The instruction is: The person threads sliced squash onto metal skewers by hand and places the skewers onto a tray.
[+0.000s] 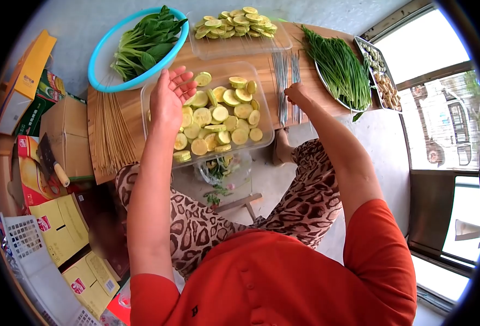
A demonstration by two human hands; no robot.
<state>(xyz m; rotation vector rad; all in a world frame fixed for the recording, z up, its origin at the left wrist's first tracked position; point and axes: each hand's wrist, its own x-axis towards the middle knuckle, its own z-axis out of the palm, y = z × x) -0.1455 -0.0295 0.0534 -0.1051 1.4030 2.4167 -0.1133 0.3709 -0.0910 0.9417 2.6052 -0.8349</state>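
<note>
My left hand (172, 95) is above the left side of a clear plastic tray (264, 133), palm turned inward and fingers apart, with nothing in it. Loose round slices of green squash (202, 117) lie across that tray. To the right, my right hand (297, 94) is over the metal skewers (280, 81) on the wooden table (310, 65). Its fingers are closed together at the skewers, and what they hold, if anything, is too small to tell. A second clear tray (207, 53) at the back holds piled squash slices (234, 24).
A blue-rimmed basin (96, 60) of leafy greens stands at the back left, above bamboo skewers (109, 136). Long green chives (337, 70) and a tray of mushrooms (384, 81) are at the right. A knife (60, 174) and boxes (60, 228) are at the left.
</note>
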